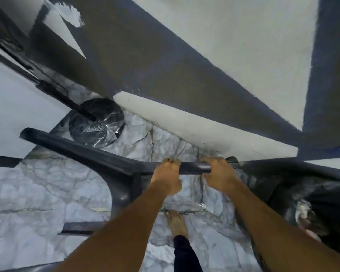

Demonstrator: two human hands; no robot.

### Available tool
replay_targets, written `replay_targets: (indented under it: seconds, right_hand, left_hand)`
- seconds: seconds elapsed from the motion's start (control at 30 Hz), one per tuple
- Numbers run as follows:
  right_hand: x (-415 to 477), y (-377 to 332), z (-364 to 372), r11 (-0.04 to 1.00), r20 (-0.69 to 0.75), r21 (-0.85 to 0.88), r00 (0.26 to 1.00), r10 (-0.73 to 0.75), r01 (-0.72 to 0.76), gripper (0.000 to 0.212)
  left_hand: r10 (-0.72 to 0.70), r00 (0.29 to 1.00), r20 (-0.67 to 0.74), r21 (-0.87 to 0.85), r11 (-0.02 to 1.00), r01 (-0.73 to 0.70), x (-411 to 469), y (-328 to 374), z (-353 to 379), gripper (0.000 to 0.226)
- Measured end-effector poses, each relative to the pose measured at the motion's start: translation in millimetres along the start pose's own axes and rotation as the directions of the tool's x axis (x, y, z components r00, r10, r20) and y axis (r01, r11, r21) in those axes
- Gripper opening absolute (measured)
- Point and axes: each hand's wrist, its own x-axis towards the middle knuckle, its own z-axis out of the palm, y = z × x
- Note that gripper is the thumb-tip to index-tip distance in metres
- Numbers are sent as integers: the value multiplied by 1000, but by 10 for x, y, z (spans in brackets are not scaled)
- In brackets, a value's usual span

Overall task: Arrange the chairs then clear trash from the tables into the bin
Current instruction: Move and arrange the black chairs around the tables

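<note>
Head view, wide-angle, looking down; frame partly motion-blurred.

Both hands are clamped on the top rail of a dark chair (82,154). Left hand (168,176) wraps the rail from the near side, fingers curled over the top. Right hand (217,173) grips the same rail just beside it, nearer the rail's right end; a short bare length of rail shows between the 2 hands. Both forearms are bare and extended forward.

The rail runs diagonally from upper left down to the hands. A dark upright joins it just left of the left hand and drops toward the floor (37,189), which is white marble with grey veining.

Beyond the rail, a round black base (98,122) sits on the floor with a dark pole rising from it toward upper left. A pale worktop (12,107) fills the left edge. A light skirting strip (194,126) runs along the wall foot behind the hands.

1 bare foot (176,222) stands on the floor below the hands, dark trouser leg above it. A dark blurred mass (312,203) at right; cannot tell what it is.
</note>
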Motion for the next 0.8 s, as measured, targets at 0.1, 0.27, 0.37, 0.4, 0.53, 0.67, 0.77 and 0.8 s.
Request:
replay_targets:
  seconds: [0.1, 0.27, 0.37, 0.4, 0.53, 0.67, 0.77, 0.8]
  right_hand:
    - [394, 377, 253, 999, -1, -41, 999, 35, -35, 58]
    - [672, 629, 491, 969, 64, -233, 994, 94, -77, 60]
    - [667, 565, 424, 912, 97, -409, 991, 89, -42, 56]
    - [636, 544, 391, 904, 122, -426, 990, 68, -9, 57]
    - [404, 420, 148, 945, 153, -310, 986, -61, 107, 57]
    - [112, 54, -228, 896, 110, -369, 968, -224, 249, 48]
    - [-104, -392, -473, 829, 81, -448, 939, -335, 334, 48]
    - [-192, -536, -534, 806, 78, -471, 927, -368, 359, 46]
  left_hand:
    - [41, 998, 47, 106, 993, -46, 498, -29, 410, 68]
    - [51, 997, -51, 219, 975, -38, 822, -114, 775, 58]
    - [-4, 996, -87, 53, 999, 8, 841, -142, 703, 39]
    - [-44, 996, -72, -24, 999, 42, 797, -153, 643, 35]
    - [-93, 994, -59, -188, 979, 81, 408, -289, 264, 22]
    - [-141, 986, -91, -272, 956, 111, -143, -499, -257, 20]
    - [-174, 975, -135, -318, 940, 124, -569, -672, -546, 20]
    - [-185, 970, -155, -336, 934, 125, -709, -735, -610, 20]
